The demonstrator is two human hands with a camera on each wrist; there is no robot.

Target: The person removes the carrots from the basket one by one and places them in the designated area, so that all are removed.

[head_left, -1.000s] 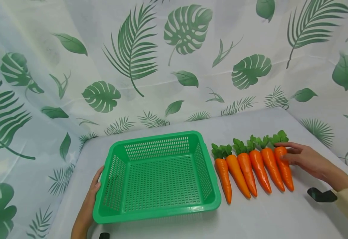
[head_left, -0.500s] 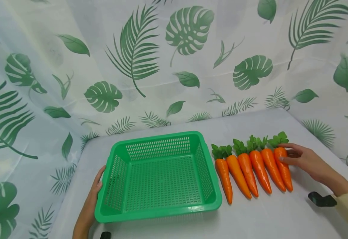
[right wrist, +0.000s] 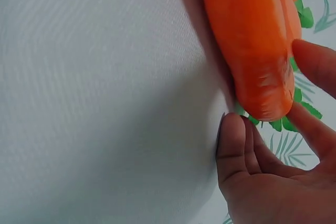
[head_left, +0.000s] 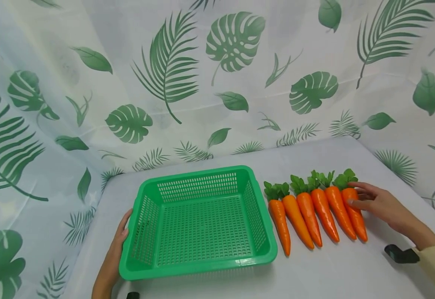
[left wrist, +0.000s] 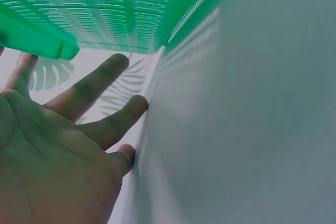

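Note:
In the head view my left hand [head_left: 115, 253] lies along the left side of the green plastic basket [head_left: 198, 272], thumb at its rim. The left wrist view shows that hand's fingers [left wrist: 86, 90] straight and spread beside the basket wall. Several orange carrots with green leafy tops lie in a row to the basket's right. My right hand [head_left: 387, 207] is at the top end of the rightmost carrot [head_left: 356, 220], thumb over its body and index finger by its leaves [head_left: 344, 178]. In the right wrist view the other fingers curl beside the carrot's thick end.
The table [head_left: 314, 274] has a white cloth. Leaf-printed curtains [head_left: 254, 120] stand behind it and at both sides. The leftmost carrot [head_left: 280, 228] lies close by the basket's right rim. A dark wrist mount [head_left: 401, 254] sits under the right forearm.
The rightmost carrot's leafy end has shifted slightly left under my right hand, and its tip slightly right. My left hand and the basket stay put; the head view has shifted a little.

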